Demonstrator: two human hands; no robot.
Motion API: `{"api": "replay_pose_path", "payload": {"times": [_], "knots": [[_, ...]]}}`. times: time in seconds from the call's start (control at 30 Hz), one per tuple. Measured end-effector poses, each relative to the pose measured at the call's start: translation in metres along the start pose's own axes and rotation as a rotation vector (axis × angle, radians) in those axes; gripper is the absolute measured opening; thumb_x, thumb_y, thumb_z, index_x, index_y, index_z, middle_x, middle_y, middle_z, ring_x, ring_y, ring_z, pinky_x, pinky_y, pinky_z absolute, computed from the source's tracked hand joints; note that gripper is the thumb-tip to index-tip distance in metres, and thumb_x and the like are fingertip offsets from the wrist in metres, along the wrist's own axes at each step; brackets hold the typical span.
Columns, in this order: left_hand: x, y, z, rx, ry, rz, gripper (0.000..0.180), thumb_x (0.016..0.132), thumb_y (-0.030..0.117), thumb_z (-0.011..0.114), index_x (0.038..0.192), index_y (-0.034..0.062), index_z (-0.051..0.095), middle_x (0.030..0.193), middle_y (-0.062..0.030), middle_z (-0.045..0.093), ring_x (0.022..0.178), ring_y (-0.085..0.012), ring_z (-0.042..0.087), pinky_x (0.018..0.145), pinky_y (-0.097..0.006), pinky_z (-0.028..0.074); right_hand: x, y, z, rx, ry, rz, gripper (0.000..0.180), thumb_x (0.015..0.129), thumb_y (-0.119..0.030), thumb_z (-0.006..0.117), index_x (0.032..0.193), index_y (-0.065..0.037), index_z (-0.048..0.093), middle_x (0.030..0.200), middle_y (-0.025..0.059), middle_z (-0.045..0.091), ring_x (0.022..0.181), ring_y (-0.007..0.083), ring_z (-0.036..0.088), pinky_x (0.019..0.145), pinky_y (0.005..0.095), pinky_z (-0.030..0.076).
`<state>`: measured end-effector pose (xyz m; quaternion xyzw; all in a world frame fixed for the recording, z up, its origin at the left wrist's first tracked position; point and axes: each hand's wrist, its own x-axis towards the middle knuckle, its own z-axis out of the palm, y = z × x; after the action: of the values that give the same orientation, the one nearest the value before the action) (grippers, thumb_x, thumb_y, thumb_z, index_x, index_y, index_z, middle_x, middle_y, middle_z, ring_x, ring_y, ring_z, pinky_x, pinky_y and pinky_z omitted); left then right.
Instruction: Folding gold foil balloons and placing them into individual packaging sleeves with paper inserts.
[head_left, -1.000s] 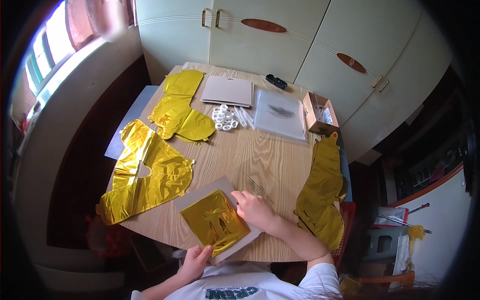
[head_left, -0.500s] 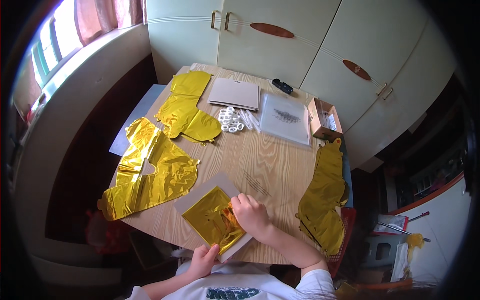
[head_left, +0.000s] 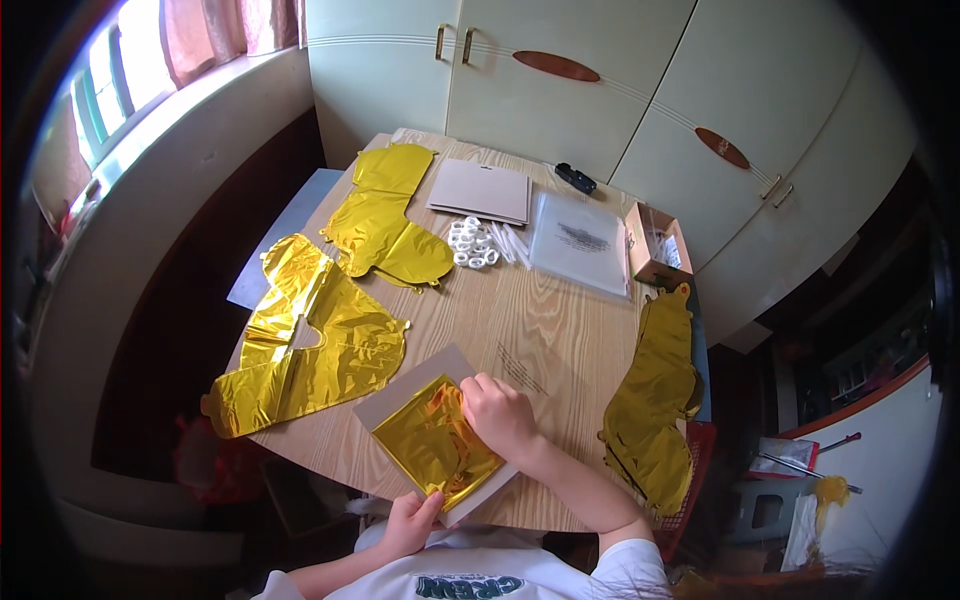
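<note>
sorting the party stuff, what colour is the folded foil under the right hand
Shiny gold; the folded foil shows best in the head view.

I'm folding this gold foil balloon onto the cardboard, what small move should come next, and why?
Probably smooth the right hand outward across the folded gold foil balloon: the foil looks crinkled on the cardboard sheet, while the left hand pins the near edge.

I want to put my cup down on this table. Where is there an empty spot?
The best bare wood is mid-table, between the clear plastic sleeve, the right hand and the gold balloon draped over the right edge. A smaller gap lies between the white rings and the big gold balloon. The far and left sides are crowded.
</note>
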<state>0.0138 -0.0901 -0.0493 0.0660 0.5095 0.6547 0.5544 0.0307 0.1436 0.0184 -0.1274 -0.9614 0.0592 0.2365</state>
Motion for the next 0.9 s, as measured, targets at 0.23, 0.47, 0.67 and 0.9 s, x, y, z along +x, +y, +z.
{"api": "replay_pose_path", "payload": {"times": [0.23, 0.47, 0.67, 0.9], "knots": [[-0.001, 0.006, 0.005, -0.002, 0.018, 0.02, 0.03, 0.103, 0.019, 0.049, 0.117, -0.0066, 0.057, 0.106, -0.0144, 0.066, 0.09, -0.0214, 0.068, 0.078, -0.034, 0.06, 0.002, -0.017, -0.009, -0.158, 0.048, -0.123, 0.012, 0.077, -0.007, 0.062, 0.077, -0.01, 0.051, 0.072, 0.0035, 0.051, 0.068, 0.0171, 0.061, 0.055, 0.0292, 0.053], [-0.005, 0.001, 0.002, -0.076, 0.032, 0.072, 0.031, 0.103, 0.021, 0.051, 0.116, -0.0058, 0.059, 0.104, -0.0128, 0.068, 0.088, -0.0186, 0.068, 0.075, -0.032, 0.058, 0.003, -0.019, -0.011, -0.215, 0.065, -0.126, 0.011, 0.075, -0.007, 0.061, 0.076, -0.01, 0.051, 0.072, 0.0026, 0.05, 0.068, 0.0154, 0.06, 0.053, 0.027, 0.052], [-0.038, 0.003, -0.008, 0.213, 0.042, -0.233, 0.033, 0.102, 0.026, 0.053, 0.109, -0.0047, 0.065, 0.096, -0.0092, 0.069, 0.083, -0.0152, 0.067, 0.073, -0.028, 0.055, -0.011, -0.042, 0.008, -0.222, -0.059, -0.236, 0.011, 0.075, -0.012, 0.062, 0.075, -0.013, 0.052, 0.072, -0.0015, 0.051, 0.067, 0.0106, 0.059, 0.049, 0.0231, 0.05], [-0.056, -0.02, -0.033, 0.004, 0.053, -0.217, 0.032, 0.102, 0.024, 0.054, 0.114, -0.0036, 0.062, 0.096, -0.0109, 0.07, 0.083, -0.0137, 0.066, 0.073, -0.027, 0.054, -0.027, -0.057, 0.019, -0.178, -0.094, -0.319, 0.012, 0.074, -0.014, 0.063, 0.073, -0.014, 0.051, 0.07, -0.0028, 0.05, 0.065, 0.0095, 0.058, 0.048, 0.0222, 0.049]]}}
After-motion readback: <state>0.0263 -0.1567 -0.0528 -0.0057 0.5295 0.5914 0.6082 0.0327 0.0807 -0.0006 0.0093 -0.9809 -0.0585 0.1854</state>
